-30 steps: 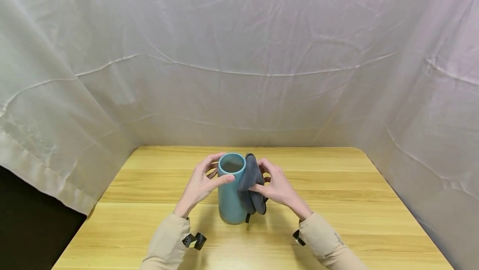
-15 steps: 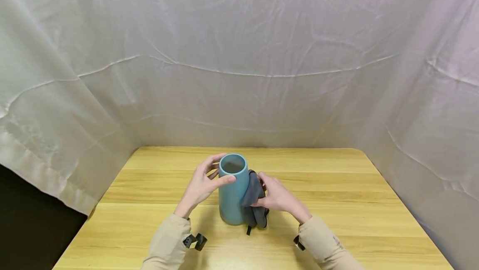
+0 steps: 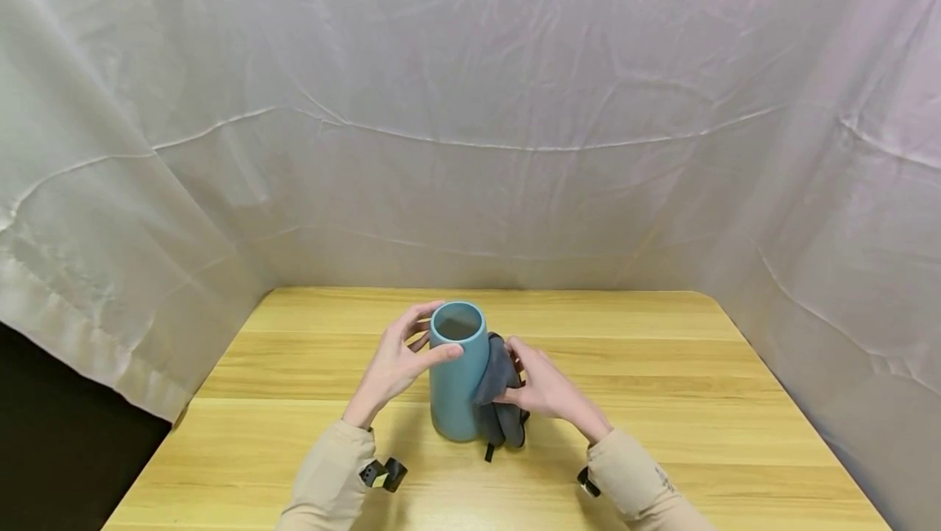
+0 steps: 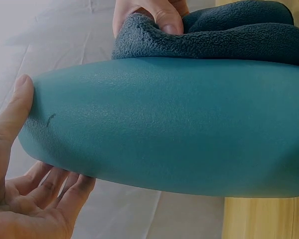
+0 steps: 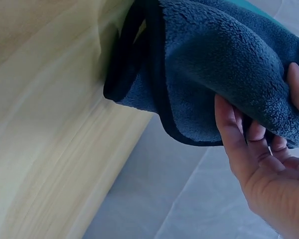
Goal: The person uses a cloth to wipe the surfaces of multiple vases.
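A tall teal vase (image 3: 452,396) with a round open mouth stands upright on the table. My left hand (image 3: 393,363) grips it just below the rim, thumb on the near side and fingers around the far left. In the left wrist view a small dark mark (image 4: 51,119) shows on the vase wall near that thumb. A dark grey-blue fleecy cloth (image 5: 214,64) with black edging is bunched in my right hand (image 3: 547,384), pinched between thumb and fingers. The cloth lies against the vase's right side, its lower folds and black tag (image 3: 489,453) hanging close to the table.
The light wooden table (image 3: 684,384) reaches out on both sides of the vase. Pale grey fabric (image 3: 470,204) hangs behind and along the sides. A dark area (image 3: 66,433) lies beyond the table's left edge.
My right hand and the cloth have slid down the vase's right side, mostly during the first half second. The vase and left hand have barely shifted.
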Demonstrator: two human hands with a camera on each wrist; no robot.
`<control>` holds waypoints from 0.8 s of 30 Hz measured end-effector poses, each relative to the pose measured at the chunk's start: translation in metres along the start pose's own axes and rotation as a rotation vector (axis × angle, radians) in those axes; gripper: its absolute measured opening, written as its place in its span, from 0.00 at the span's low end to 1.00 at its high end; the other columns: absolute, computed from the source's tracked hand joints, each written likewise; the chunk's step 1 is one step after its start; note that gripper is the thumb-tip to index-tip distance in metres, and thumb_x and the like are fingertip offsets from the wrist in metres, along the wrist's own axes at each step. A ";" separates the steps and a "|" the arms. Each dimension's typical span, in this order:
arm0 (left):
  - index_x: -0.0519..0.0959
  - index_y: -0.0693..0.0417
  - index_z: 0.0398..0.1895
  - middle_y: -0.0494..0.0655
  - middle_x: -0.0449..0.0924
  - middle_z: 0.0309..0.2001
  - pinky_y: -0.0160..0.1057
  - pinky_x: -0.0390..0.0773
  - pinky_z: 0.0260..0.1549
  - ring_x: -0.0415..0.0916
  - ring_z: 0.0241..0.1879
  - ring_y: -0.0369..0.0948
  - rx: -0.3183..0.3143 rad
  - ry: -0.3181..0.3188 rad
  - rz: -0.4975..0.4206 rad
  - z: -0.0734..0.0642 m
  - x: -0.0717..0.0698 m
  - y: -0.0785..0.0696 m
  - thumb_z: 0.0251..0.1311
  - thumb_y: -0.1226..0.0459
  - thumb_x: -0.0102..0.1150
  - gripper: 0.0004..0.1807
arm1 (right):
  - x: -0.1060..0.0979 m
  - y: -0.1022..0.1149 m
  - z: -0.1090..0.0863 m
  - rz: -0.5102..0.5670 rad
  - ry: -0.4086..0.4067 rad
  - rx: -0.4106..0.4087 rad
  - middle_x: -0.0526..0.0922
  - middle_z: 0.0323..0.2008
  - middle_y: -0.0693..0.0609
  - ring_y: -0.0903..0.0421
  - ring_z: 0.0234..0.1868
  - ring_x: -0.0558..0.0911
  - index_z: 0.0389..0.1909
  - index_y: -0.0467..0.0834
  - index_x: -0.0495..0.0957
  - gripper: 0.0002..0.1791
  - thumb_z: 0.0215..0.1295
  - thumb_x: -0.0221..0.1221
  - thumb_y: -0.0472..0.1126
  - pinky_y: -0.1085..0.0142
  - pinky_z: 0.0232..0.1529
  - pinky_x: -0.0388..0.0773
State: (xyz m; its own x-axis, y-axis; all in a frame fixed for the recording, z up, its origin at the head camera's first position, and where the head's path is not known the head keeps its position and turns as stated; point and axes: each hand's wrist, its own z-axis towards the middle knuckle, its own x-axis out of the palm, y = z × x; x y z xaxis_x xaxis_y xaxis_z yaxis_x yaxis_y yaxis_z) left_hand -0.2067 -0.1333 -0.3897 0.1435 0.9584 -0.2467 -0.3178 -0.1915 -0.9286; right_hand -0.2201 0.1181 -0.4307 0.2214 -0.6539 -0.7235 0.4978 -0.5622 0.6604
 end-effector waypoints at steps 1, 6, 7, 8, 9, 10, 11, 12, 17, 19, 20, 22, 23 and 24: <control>0.74 0.48 0.66 0.51 0.76 0.63 0.57 0.71 0.70 0.75 0.62 0.52 0.000 0.001 0.000 0.000 0.000 0.000 0.54 0.61 0.75 0.35 | 0.000 0.000 -0.001 0.007 -0.005 -0.001 0.80 0.38 0.53 0.52 0.41 0.80 0.43 0.47 0.71 0.21 0.56 0.74 0.41 0.68 0.39 0.79; 0.73 0.49 0.67 0.53 0.76 0.63 0.57 0.71 0.69 0.75 0.61 0.53 0.009 0.004 -0.004 0.001 0.000 0.001 0.54 0.61 0.75 0.35 | -0.002 0.006 -0.001 0.069 -0.050 -0.041 0.81 0.38 0.50 0.53 0.38 0.80 0.45 0.44 0.71 0.20 0.58 0.71 0.37 0.72 0.31 0.77; 0.73 0.50 0.67 0.54 0.76 0.63 0.57 0.71 0.69 0.75 0.61 0.53 0.011 0.004 -0.005 0.001 0.000 0.001 0.54 0.61 0.75 0.35 | -0.003 0.008 0.000 0.084 -0.064 -0.049 0.81 0.38 0.49 0.54 0.37 0.79 0.46 0.44 0.72 0.19 0.59 0.71 0.36 0.72 0.30 0.77; 0.73 0.50 0.67 0.54 0.76 0.63 0.57 0.71 0.69 0.75 0.61 0.53 0.014 0.003 -0.005 0.001 0.000 0.001 0.54 0.61 0.75 0.35 | -0.003 0.011 0.001 0.096 -0.081 -0.059 0.81 0.39 0.48 0.55 0.37 0.79 0.47 0.43 0.72 0.20 0.59 0.71 0.35 0.71 0.29 0.77; 0.73 0.50 0.67 0.54 0.76 0.63 0.57 0.71 0.69 0.75 0.61 0.53 0.014 0.002 -0.005 0.001 0.000 0.002 0.54 0.61 0.75 0.35 | -0.004 0.013 0.001 0.109 -0.100 -0.065 0.81 0.39 0.48 0.57 0.36 0.79 0.47 0.43 0.72 0.20 0.59 0.70 0.35 0.71 0.29 0.77; 0.73 0.50 0.67 0.54 0.76 0.63 0.57 0.71 0.69 0.75 0.61 0.53 0.016 0.001 -0.005 0.001 0.000 0.002 0.54 0.61 0.75 0.35 | -0.005 0.015 0.002 0.123 -0.119 -0.075 0.81 0.39 0.47 0.58 0.35 0.78 0.48 0.43 0.72 0.20 0.59 0.70 0.35 0.71 0.29 0.78; 0.73 0.50 0.67 0.54 0.76 0.63 0.58 0.71 0.69 0.75 0.61 0.54 0.017 -0.001 -0.005 0.001 -0.001 0.002 0.54 0.62 0.75 0.35 | -0.006 0.018 0.003 0.137 -0.139 -0.081 0.82 0.39 0.46 0.60 0.35 0.78 0.49 0.42 0.72 0.20 0.59 0.70 0.34 0.70 0.29 0.78; 0.73 0.50 0.67 0.54 0.76 0.63 0.58 0.71 0.69 0.75 0.61 0.54 0.017 -0.003 -0.003 0.001 -0.001 0.002 0.54 0.62 0.75 0.35 | -0.007 0.020 0.004 0.158 -0.157 -0.085 0.82 0.40 0.46 0.61 0.35 0.78 0.49 0.42 0.72 0.21 0.59 0.70 0.34 0.69 0.30 0.79; 0.74 0.49 0.66 0.53 0.76 0.63 0.58 0.71 0.69 0.75 0.61 0.53 0.015 -0.004 0.003 0.001 -0.002 0.002 0.54 0.62 0.75 0.34 | -0.010 0.029 0.006 0.232 -0.215 -0.094 0.83 0.41 0.43 0.63 0.37 0.79 0.52 0.40 0.72 0.22 0.59 0.69 0.32 0.67 0.33 0.82; 0.74 0.49 0.66 0.52 0.76 0.63 0.58 0.71 0.70 0.75 0.61 0.52 0.014 0.000 0.003 0.000 -0.002 0.002 0.54 0.61 0.75 0.34 | -0.011 0.030 0.006 0.234 -0.218 -0.099 0.83 0.41 0.43 0.64 0.37 0.79 0.52 0.40 0.72 0.22 0.59 0.69 0.32 0.67 0.33 0.83; 0.74 0.49 0.66 0.52 0.76 0.63 0.59 0.70 0.70 0.75 0.61 0.53 0.013 0.000 0.001 0.000 -0.002 0.002 0.54 0.61 0.75 0.34 | -0.011 0.029 0.006 0.229 -0.215 -0.104 0.83 0.41 0.43 0.65 0.37 0.78 0.52 0.40 0.72 0.22 0.59 0.69 0.33 0.67 0.33 0.83; 0.74 0.49 0.66 0.52 0.76 0.63 0.60 0.70 0.70 0.74 0.61 0.53 0.013 0.004 -0.001 0.000 -0.002 0.002 0.54 0.61 0.75 0.34 | -0.011 0.028 0.007 0.220 -0.206 -0.113 0.83 0.41 0.43 0.65 0.36 0.78 0.52 0.40 0.72 0.21 0.60 0.69 0.34 0.67 0.33 0.83; 0.74 0.49 0.66 0.52 0.76 0.64 0.60 0.70 0.70 0.74 0.61 0.53 0.012 0.005 -0.003 0.000 -0.002 0.002 0.54 0.61 0.75 0.34 | -0.012 0.027 0.007 0.215 -0.201 -0.120 0.83 0.41 0.43 0.65 0.36 0.78 0.52 0.40 0.72 0.21 0.61 0.69 0.34 0.66 0.32 0.82; 0.74 0.48 0.66 0.52 0.76 0.64 0.60 0.69 0.70 0.74 0.61 0.53 0.011 0.004 -0.004 0.000 -0.002 0.002 0.54 0.61 0.75 0.34 | -0.012 0.027 0.007 0.210 -0.196 -0.121 0.83 0.41 0.44 0.65 0.35 0.78 0.52 0.40 0.72 0.21 0.61 0.69 0.35 0.67 0.32 0.82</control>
State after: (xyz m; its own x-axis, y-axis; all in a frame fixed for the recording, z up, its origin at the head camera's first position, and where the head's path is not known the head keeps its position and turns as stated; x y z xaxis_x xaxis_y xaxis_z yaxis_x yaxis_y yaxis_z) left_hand -0.2072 -0.1357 -0.3907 0.1489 0.9583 -0.2440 -0.3270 -0.1851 -0.9267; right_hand -0.2148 0.1071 -0.4029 0.1701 -0.8411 -0.5135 0.5572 -0.3477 0.7541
